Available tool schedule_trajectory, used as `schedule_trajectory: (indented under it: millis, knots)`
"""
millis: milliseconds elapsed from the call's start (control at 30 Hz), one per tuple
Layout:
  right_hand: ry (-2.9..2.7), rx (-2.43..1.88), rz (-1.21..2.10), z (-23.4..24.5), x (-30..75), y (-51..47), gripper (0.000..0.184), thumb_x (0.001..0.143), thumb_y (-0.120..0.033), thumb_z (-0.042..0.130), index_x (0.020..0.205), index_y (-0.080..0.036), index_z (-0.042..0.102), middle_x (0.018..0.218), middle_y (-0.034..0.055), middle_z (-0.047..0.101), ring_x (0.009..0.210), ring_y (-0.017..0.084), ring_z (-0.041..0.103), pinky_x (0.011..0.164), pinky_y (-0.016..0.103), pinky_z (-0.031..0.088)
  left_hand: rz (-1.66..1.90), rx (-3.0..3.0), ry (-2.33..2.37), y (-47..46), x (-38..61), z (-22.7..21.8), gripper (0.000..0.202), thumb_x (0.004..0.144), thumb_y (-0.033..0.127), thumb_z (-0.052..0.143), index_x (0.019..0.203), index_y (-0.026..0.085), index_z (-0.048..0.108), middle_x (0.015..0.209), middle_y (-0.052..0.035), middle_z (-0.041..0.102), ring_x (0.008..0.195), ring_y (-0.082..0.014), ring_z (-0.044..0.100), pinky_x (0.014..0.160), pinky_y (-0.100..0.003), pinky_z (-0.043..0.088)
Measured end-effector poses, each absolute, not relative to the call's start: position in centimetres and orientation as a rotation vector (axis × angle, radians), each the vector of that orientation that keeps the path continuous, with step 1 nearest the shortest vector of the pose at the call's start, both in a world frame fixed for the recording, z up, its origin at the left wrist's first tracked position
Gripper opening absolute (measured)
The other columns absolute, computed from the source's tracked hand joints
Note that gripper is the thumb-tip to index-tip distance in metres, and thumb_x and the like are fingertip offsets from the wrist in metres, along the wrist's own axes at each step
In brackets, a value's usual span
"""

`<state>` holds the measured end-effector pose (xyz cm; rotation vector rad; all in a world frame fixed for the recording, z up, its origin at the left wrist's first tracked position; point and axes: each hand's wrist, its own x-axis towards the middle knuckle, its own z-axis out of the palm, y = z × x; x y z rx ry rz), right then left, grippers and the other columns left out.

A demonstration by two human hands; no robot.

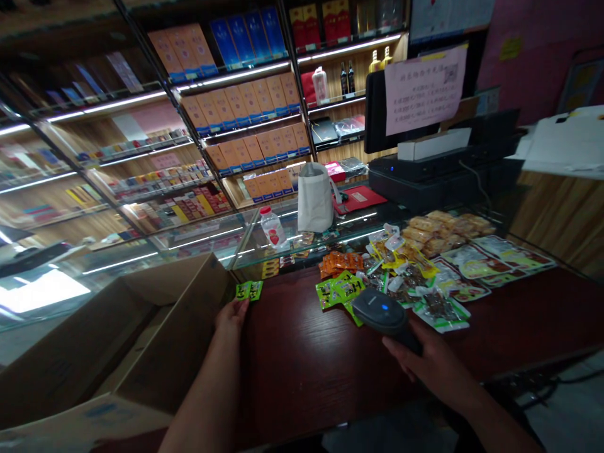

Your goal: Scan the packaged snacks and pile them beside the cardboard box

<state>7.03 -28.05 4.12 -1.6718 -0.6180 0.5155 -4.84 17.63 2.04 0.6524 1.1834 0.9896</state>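
My left hand (231,316) pinches a small green snack packet (249,290) by its lower edge, just above the dark wooden counter (302,358) and beside an open cardboard box (141,340). A dark barcode scanner (383,313) with a blue light sits in my right hand (427,362), which is closed round the handle; its head points at a heap of green, orange and clear snack packets (377,277).
More packets (476,258) spread to the right on the counter. A water bottle (272,228) and a white tote bag (314,198) stand on the glass case. A till with screen (415,157) is at the back right; shelves of boxed goods (245,100) are behind.
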Motion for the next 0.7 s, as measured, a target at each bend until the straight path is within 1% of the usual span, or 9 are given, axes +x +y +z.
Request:
schedule_trajectory:
  millis: [67,133,233,300,367,433,533,633,700]
  knots:
    - [-0.626,-1.674,0.527,4.2,7.2,-28.2,0.040,0.085,-0.054,0.059,0.104,-0.018,0.058,0.054,-0.0060,0.051,0.047,0.015,0.047,0.047,0.026,0.041,0.931,0.671,1.218,17.0,-5.3,2.5,0.010,0.096,0.016,0.050,0.100,0.011,0.058,0.083,-0.0017,0.060,0.066,-0.0101,0.059,0.055,-0.022,0.052]
    - [-0.611,-1.671,0.529,4.2,7.3,-28.4,0.043,0.084,-0.055,0.059,0.106,-0.018,0.059,0.053,-0.0060,0.052,0.046,0.015,0.048,0.045,0.026,0.040,0.892,0.704,1.246,16.2,-5.8,3.0,0.014,0.097,0.011,0.043,0.092,0.011,0.057,0.076,-0.0026,0.059,0.064,-0.0119,0.060,0.055,-0.023,0.053]
    - [-0.547,-1.666,0.505,4.1,7.6,-28.6,0.038,0.082,-0.055,0.061,0.094,-0.019,0.060,0.052,-0.0061,0.053,0.045,0.015,0.049,0.045,0.026,0.040,0.908,0.799,1.254,14.3,-6.5,3.4,0.020,0.095,0.009,0.039,0.083,0.013,0.054,0.066,-0.0007,0.054,0.056,-0.0111,0.057,0.053,-0.022,0.052]
    - [-0.515,-1.655,0.482,4.0,7.9,-28.7,0.035,0.081,-0.055,0.063,0.085,-0.020,0.057,0.051,-0.0064,0.053,0.046,0.014,0.050,0.046,0.025,0.040,0.936,0.904,1.221,12.3,-6.2,3.1,0.017,0.093,0.009,0.044,0.080,0.015,0.054,0.062,0.0019,0.052,0.052,-0.0085,0.053,0.054,-0.019,0.050]
    - [-0.495,-1.654,0.465,3.8,8.4,-28.9,0.034,0.081,-0.054,0.063,0.081,-0.021,0.055,0.050,-0.0070,0.053,0.045,0.014,0.051,0.047,0.026,0.041,0.915,1.049,1.134,9.6,-5.1,2.3,0.008,0.086,0.011,0.056,0.079,0.016,0.057,0.066,0.0015,0.057,0.053,-0.0076,0.054,0.057,-0.018,0.049]
    - [-0.478,-1.666,0.455,3.6,9.0,-29.1,0.035,0.082,-0.055,0.063,0.077,-0.021,0.055,0.048,-0.0068,0.053,0.044,0.014,0.051,0.047,0.026,0.041,0.806,1.221,1.006,6.5,-3.2,1.4,0.006,0.077,0.016,0.068,0.081,0.014,0.064,0.074,-0.0032,0.065,0.059,-0.0106,0.059,0.058,-0.022,0.050]
    - [-0.459,-1.681,0.412,3.5,9.6,-29.7,0.040,0.082,-0.060,0.062,0.074,-0.021,0.055,0.049,-0.0053,0.055,0.044,0.014,0.053,0.048,0.027,0.043,0.643,1.486,0.820,2.1,0.2,0.3,0.021,0.066,0.027,0.080,0.081,0.014,0.072,0.076,-0.0059,0.068,0.066,-0.0163,0.062,0.064,-0.028,0.051]
    - [-0.441,-1.686,0.391,3.6,9.8,-30.4,0.043,0.080,-0.064,0.063,0.075,-0.022,0.055,0.050,-0.0046,0.057,0.045,0.015,0.054,0.048,0.027,0.044,0.583,1.705,0.682,-1.2,3.3,0.1,0.029,0.060,0.032,0.084,0.085,0.019,0.076,0.091,-0.0066,0.069,0.093,-0.0224,0.063,0.086,-0.033,0.050]
    - [-0.435,-1.692,0.394,3.7,9.7,-30.9,0.043,0.080,-0.063,0.063,0.075,-0.022,0.055,0.050,-0.0042,0.057,0.045,0.015,0.055,0.048,0.027,0.045,0.561,2.073,0.592,-2.5,4.8,0.3,0.044,0.063,0.037,0.084,0.103,0.021,0.075,0.105,-0.0089,0.065,0.107,-0.0265,0.058,0.097,-0.038,0.044]
